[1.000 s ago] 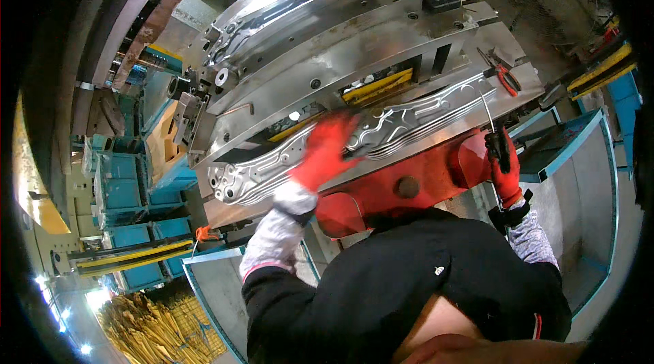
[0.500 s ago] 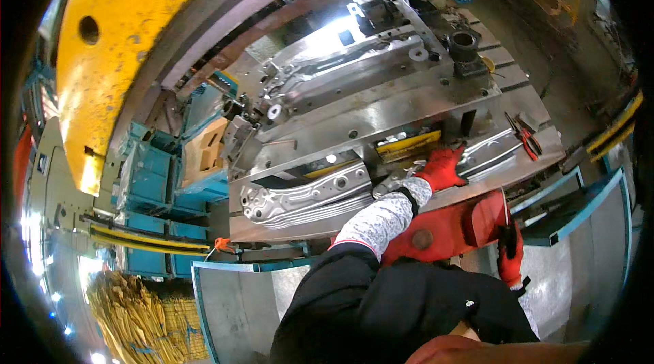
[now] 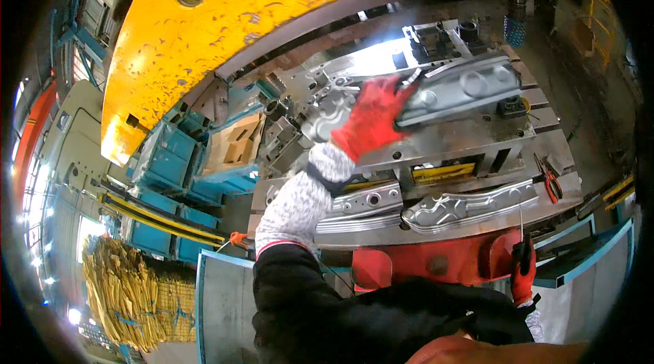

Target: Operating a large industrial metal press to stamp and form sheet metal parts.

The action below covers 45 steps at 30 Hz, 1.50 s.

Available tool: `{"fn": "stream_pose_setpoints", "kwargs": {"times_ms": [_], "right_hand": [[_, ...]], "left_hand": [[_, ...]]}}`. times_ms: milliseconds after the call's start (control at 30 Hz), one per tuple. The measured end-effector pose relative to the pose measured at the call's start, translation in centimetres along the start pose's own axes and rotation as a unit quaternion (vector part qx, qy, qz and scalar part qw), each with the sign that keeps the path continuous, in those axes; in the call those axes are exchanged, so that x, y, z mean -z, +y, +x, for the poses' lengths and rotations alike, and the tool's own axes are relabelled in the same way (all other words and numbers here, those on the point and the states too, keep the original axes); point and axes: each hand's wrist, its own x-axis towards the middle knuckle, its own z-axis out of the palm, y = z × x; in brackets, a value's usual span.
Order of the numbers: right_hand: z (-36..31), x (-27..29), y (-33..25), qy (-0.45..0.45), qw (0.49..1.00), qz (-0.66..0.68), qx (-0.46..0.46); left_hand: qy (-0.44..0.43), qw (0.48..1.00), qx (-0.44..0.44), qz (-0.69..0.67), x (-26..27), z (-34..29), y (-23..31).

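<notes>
My left hand [image 3: 373, 117], in a red glove, is closed around the middle of a long stamped metal panel [image 3: 466, 90]. The panel is tilted and blurred by motion, above the steel die [image 3: 436, 140] on the press bed. Low at the right, my right hand [image 3: 523, 281], also gloved in red, grips a black-handled tool [image 3: 523, 256] whose thin metal shaft points up; its exact kind is unclear. Along the bed's front edge lie more stamped panels, a left stack [image 3: 364, 210] partly behind my left forearm and a right stack [image 3: 470, 207].
Red-handled pliers [image 3: 550, 185] lie right of the panels. A yellow press frame [image 3: 272, 3] arches overhead. A red metal piece [image 3: 436, 255] sits before the bed, between blue-edged grey bins [image 3: 228, 302]. Blue crates [image 3: 163, 153] and cardboard [image 3: 235, 142] stand left.
My left hand has gone from the right stack up and leftward, and now carries a panel over the die. The view has shifted, showing more yellow frame. My right hand keeps the tool low.
</notes>
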Motion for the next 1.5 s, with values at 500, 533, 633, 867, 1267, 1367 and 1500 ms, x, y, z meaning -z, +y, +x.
{"fn": "stream_pose_setpoints", "kwargs": {"times_ms": [500, 533, 633, 867, 1267, 1367, 1500], "right_hand": [[-1.4, -2.2, 5.1, -0.075, 0.913, 0.384, -0.112], [-1.1, -2.7, 7.1, -0.075, 0.898, 0.416, -0.121], [-0.3, -3.6, 9.7, 0.006, 0.896, 0.402, -0.191], [-0.2, 0.6, 2.5, 0.047, 0.994, -0.097, 0.027], [0.0, 4.0, 9.1, -0.16, 0.906, 0.045, -0.39], [0.7, 6.0, 20.1, -0.317, 0.803, -0.474, 0.174], [0.9, 6.7, 28.6, -0.356, 0.803, -0.477, 0.021]], "left_hand": [[-0.122, 0.991, -0.011, -0.052, -8.0, 2.1, -14.1], [-0.112, 0.993, -0.015, -0.037, -8.2, 2.1, -14.0], [-0.058, 0.998, -0.034, -0.006, -8.2, 2.2, -13.3], [0.051, 0.998, 0.048, -0.004, -4.3, -4.1, -5.1], [0.072, 0.468, 0.716, -0.513, -20.1, -45.6, 15.2], [0.003, 0.46, 0.703, -0.543, -22.9, -44.5, 15.7], [-0.029, 0.455, 0.707, -0.542, -23.2, -45.3, 16.0]]}}
